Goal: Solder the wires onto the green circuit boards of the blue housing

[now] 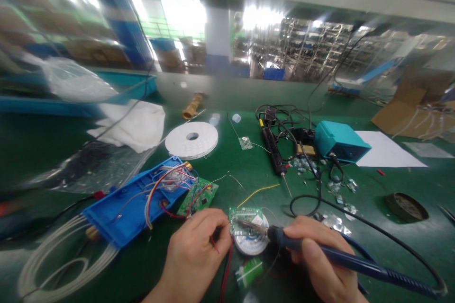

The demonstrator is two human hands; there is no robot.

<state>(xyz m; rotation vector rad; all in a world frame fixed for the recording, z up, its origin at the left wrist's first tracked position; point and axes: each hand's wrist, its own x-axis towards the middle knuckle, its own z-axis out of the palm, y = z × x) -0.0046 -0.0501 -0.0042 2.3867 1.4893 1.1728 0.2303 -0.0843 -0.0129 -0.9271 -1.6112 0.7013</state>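
Two hands: left (192, 258) pinches red wire (214, 244), right (316, 253) grips soldering iron (359, 265).

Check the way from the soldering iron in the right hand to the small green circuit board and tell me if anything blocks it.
Nothing visible blocks it. The tip of the soldering iron in the right hand already lies over the small green circuit board, which rests on a white spool. The left hand sits beside the board's left edge.

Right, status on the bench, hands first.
Right hand gripping blue soldering iron, tip at green circuit board. Left hand pinching red wire. Blue plastic housing beside left hand.
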